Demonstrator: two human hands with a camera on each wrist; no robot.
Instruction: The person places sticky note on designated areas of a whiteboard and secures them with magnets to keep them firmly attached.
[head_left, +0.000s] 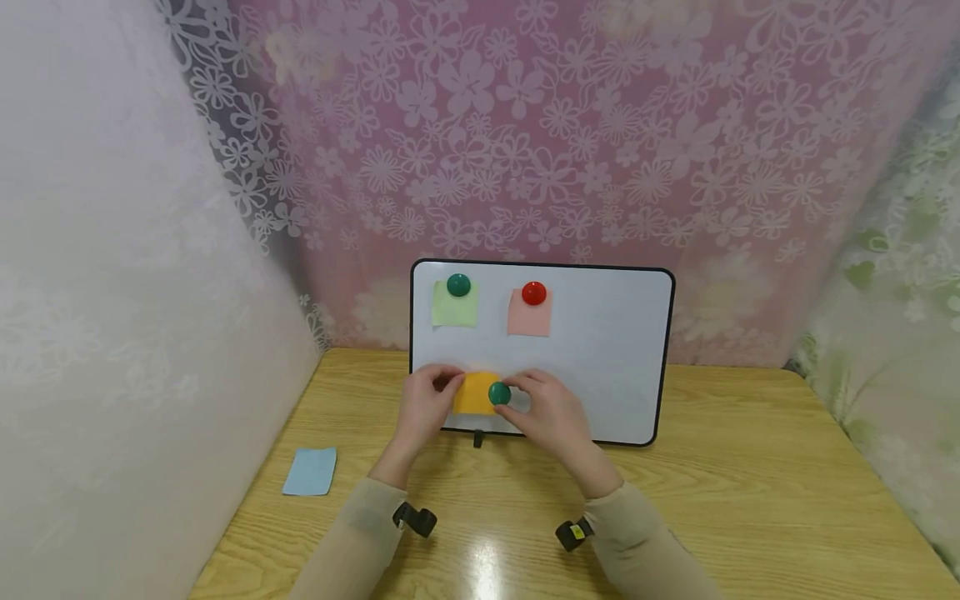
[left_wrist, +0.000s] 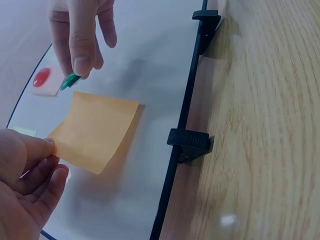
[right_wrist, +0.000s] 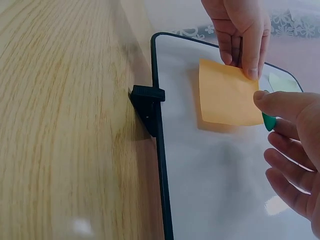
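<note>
My left hand (head_left: 427, 402) pinches one edge of an orange sticky note (left_wrist: 95, 130) between thumb and fingers. The note stands slightly off the whiteboard (head_left: 607, 358), casting a shadow on it in the left wrist view. Between the thumb and fingers of my right hand (head_left: 550, 408) is a round green magnet (head_left: 498, 393), which overlaps the note's right side in the head view. Higher on the board, a green magnet (head_left: 459, 285) sits over a pale green note (head_left: 453, 312), and a red magnet (head_left: 534, 293) over a pink note (head_left: 528, 321).
A light blue sticky note (head_left: 310, 472) lies on the wooden table (head_left: 750, 467) to the left. Black clip feet (left_wrist: 190, 142) grip the whiteboard's lower edge. Patterned curtains (head_left: 570, 150) hang behind and at both sides.
</note>
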